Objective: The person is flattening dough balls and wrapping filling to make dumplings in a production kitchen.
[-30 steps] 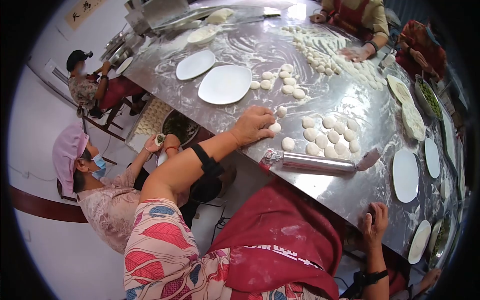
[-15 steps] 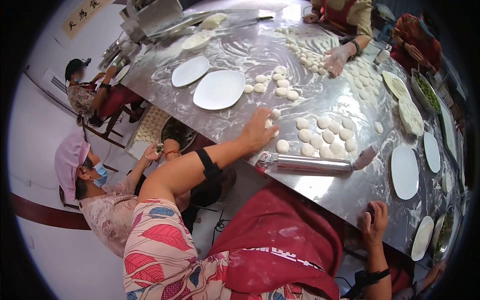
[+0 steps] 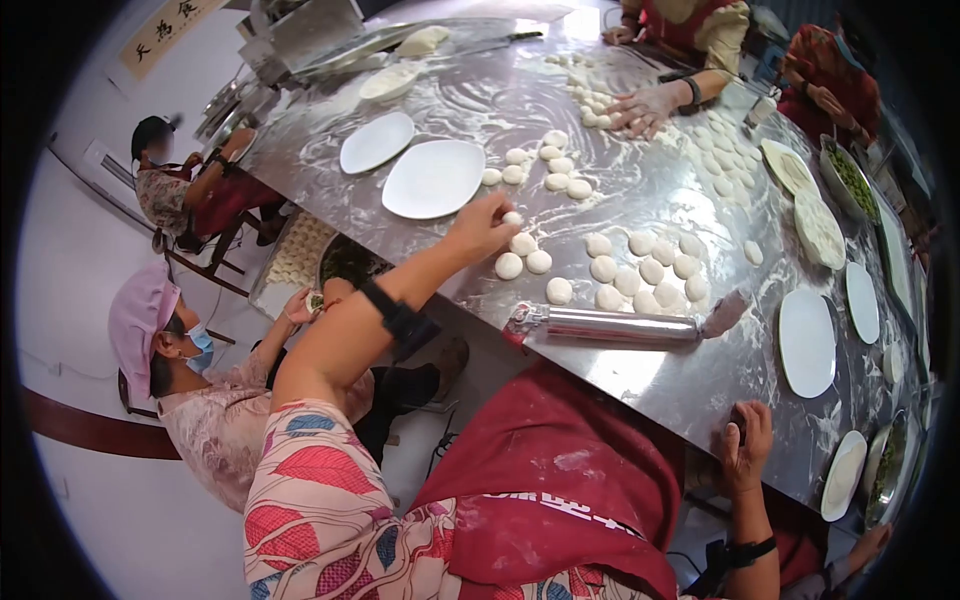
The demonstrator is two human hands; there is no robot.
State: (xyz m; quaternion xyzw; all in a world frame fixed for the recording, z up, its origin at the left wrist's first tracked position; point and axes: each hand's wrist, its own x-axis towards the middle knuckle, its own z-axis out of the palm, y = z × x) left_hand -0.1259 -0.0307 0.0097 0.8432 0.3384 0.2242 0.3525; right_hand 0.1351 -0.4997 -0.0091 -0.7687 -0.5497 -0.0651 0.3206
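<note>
My left hand (image 3: 481, 229) reaches over the steel table, its fingers pinched on a small floury dough piece (image 3: 512, 218). Just below that hand lie a few flattened dough rounds (image 3: 509, 265). A wider cluster of dough rounds (image 3: 651, 271) sits to the right. Between that cluster and the front edge of the table lies a shiny metal rolling pin (image 3: 621, 324). At the table's front edge on the right, my right hand (image 3: 748, 445) is curled closed. Something dark shows between its thumb and fingers, too hidden to name.
Two white plates (image 3: 434, 180) stand left of centre, others (image 3: 807, 343) on the right. A co-worker's floury hand (image 3: 648, 108) rests by more dough. Bowls of green filling (image 3: 852, 182) line the right side. A seated person in a pink cap (image 3: 146, 318) works close on the left.
My left hand has drawn back left from the dough rounds, now pinching one piece and uncovering others. The co-worker's hand across the table has shifted left. My right hand stays put.
</note>
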